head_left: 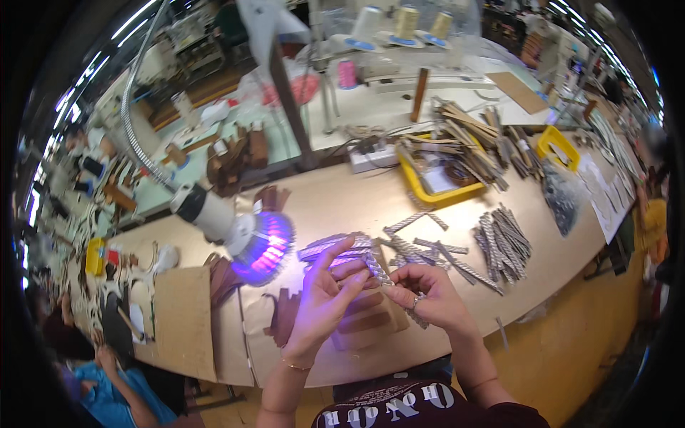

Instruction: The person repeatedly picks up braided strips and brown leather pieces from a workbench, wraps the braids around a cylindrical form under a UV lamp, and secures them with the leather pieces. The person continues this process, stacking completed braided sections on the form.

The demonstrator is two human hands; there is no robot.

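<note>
From afar, I watch the left hand (328, 291) and right hand (432, 296), both pinched nearly closed, hold a braided strip (377, 270) above the surface (421, 347), seemingly positioning it, which next calls for steady fingers.

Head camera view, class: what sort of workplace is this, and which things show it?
Probably a sewing or leather-goods workshop: thread cones stand beyond the worktable, and braided strips lie heaped on it.

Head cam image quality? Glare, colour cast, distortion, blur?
Head view: lamp casts violet light over the left hand; ceiling lights look blown out. Head view: fisheye curves the table edge, black surround at the rim. Head view: far background soft.
</note>
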